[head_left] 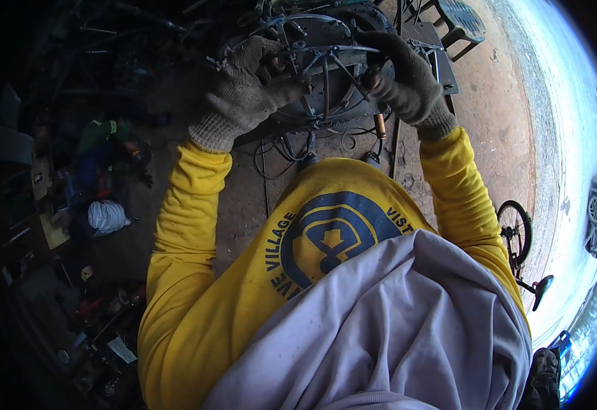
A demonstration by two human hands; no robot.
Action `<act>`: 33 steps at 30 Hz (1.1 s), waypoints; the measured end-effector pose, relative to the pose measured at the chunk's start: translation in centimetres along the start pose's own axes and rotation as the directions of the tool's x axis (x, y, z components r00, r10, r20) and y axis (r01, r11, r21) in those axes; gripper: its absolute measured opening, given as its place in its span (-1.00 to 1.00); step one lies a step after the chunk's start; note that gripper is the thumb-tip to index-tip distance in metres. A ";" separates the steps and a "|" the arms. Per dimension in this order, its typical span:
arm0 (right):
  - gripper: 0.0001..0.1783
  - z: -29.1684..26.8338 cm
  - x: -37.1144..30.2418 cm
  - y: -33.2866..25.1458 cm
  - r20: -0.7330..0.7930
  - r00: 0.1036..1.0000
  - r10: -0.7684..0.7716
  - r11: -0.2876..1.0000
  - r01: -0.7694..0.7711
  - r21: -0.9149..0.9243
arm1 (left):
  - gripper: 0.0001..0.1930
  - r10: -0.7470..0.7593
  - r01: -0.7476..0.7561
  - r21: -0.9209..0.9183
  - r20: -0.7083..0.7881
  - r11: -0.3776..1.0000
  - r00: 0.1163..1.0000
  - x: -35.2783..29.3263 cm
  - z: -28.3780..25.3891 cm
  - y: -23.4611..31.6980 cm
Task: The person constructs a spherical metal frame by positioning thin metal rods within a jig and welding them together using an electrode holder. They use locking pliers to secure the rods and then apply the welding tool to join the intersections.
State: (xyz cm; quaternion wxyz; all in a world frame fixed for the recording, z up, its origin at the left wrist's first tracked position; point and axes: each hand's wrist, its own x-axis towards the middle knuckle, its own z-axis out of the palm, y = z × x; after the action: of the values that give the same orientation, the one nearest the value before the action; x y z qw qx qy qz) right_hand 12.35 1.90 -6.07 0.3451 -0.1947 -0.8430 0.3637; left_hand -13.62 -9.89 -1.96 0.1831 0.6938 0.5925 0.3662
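Both my hands wear grey knitted gloves with bare fingertips showing. Ahead of me is a round frame of thin metal bars (326, 85), with a curved rim and several struts, over a dark metal work surface (295, 121). My left hand (247, 96) is closed at the frame's left side, its thumb pointing inward. At the right side, my right hand (411, 85) curls around the end of the curved bar, fingertips near a slanting strut. The exact contact of the fingers is partly hidden in shadow.
Cables (278, 160) lie on the floor below the work surface. A plastic chair (461, 24) stands at the far right, and a bicycle (516, 236) is nearer on that side. At left, a person in dark clothes with green (100, 140) is low down among scattered items and a white bundle (107, 216).
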 end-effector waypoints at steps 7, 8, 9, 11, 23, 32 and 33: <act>-0.09 0.0 0.5 2.3 0.067 0.996 0.059 0.956 -0.076 0.284 | -0.49 0.021 -0.024 0.074 0.033 0.997 0.999 0.8 -0.2 -2.3; -0.06 -0.2 1.0 1.8 0.123 0.983 0.137 0.934 -0.169 0.315 | -0.53 -0.074 0.078 -0.084 0.059 0.993 0.996 0.8 -0.2 -3.9; -0.06 -0.6 1.6 1.1 0.123 0.983 0.135 0.933 -0.168 0.319 | -0.55 -0.119 0.131 -0.159 0.080 0.978 0.990 1.0 -0.2 -4.3; -0.44 -1.2 2.4 -0.2 0.135 0.980 0.146 0.869 -0.193 0.456 | -0.62 -0.118 0.181 -0.530 0.151 0.828 0.981 1.3 0.1 -4.6; -0.14 -1.7 4.3 0.7 0.118 0.992 -0.051 0.891 -0.008 0.454 | -0.55 -0.096 0.203 -0.697 0.189 0.688 0.977 4.1 -2.7 -2.3; -0.04 -4.8 10.9 -1.7 0.367 0.912 -0.184 0.700 -0.141 0.700 | -0.46 -0.357 0.322 -0.420 -0.006 0.849 0.934 6.0 -5.1 6.8; -0.03 -4.8 11.0 -1.8 0.379 0.904 -0.196 0.694 -0.145 0.705 | -0.41 -0.436 0.401 -0.548 0.072 0.735 0.897 6.0 -5.0 6.9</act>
State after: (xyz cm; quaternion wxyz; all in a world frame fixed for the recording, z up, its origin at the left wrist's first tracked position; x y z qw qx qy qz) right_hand 8.14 9.37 2.51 0.2059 0.0524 -0.6897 0.6923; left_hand -12.38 -6.66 7.85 0.4336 0.4490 0.6078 0.4909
